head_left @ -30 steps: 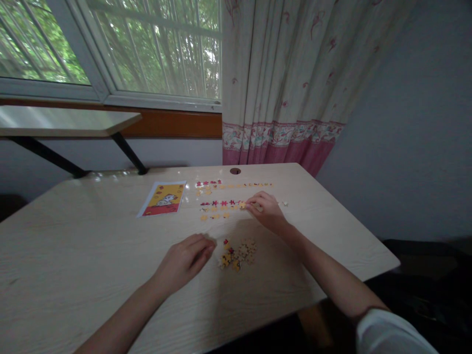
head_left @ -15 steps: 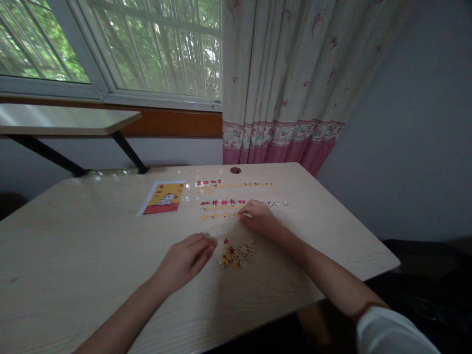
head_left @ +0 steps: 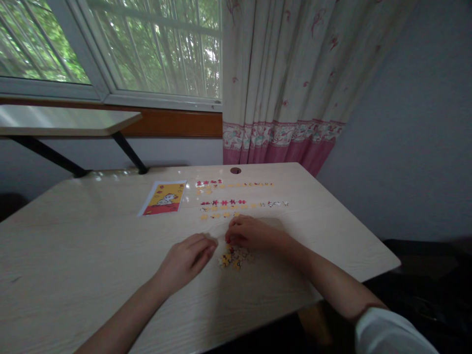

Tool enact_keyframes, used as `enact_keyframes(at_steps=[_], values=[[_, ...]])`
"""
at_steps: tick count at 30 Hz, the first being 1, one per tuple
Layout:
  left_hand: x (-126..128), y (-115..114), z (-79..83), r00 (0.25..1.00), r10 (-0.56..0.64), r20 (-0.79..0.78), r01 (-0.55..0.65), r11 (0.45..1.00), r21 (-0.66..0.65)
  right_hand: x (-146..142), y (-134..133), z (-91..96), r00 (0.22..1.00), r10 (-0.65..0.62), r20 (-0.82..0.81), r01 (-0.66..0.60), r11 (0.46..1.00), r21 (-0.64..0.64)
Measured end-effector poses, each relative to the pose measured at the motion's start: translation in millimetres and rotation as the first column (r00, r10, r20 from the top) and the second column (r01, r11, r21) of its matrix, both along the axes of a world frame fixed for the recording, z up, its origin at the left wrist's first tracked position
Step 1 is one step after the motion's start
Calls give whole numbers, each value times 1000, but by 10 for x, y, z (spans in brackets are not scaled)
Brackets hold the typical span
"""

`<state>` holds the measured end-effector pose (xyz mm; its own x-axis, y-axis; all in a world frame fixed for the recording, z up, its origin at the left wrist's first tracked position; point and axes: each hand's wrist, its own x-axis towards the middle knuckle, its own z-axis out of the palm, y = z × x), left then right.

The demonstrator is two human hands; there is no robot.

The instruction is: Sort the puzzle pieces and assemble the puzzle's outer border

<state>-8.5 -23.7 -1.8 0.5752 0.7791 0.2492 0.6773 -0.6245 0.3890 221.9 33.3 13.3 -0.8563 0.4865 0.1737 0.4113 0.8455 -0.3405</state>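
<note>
A small heap of yellow and red puzzle pieces lies on the pale wooden table in front of me. My right hand hovers over the heap's far edge with its fingers curled down onto the pieces; what the fingertips pinch is hidden. My left hand rests palm down just left of the heap, fingers loosely together and holding nothing. Beyond the hands, sorted puzzle pieces lie in rows, red ones on the left and yellow and white ones to the right.
A reference picture card, yellow and red, lies left of the rows. A cable hole is near the table's far edge. A curtain hangs behind, a window and a shelf on the left. The table's right edge drops off near my right arm.
My right hand has drawn back from the middle row of sorted pieces toward me and now sits over the loose heap. My left hand has stayed where it was.
</note>
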Motion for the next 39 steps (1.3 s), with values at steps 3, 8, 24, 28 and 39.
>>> enact_keyframes(at_steps=[3, 8, 24, 28, 39], values=[[28, 0, 7, 1000, -3, 10, 3, 1000, 5, -25, -12, 30, 1000, 6, 10, -7, 1000, 14], [83, -5, 29, 1000, -2, 31, 2, 1000, -1, -60, -21, 48, 999, 20, -37, -21, 999, -32], [195, 8, 18, 971, 120, 208, -116, 993, -33, -185, -64, 59, 961, -93, -262, 68, 992, -105], [210, 35, -13, 920, 202, 336, -153, 974, -167, -197, -71, 27, 920, -117, -373, 104, 993, -56], [175, 88, -65, 716, 434, 547, -208, 881, -426, -197, -65, -98, 868, -133, -479, 256, 945, 201]])
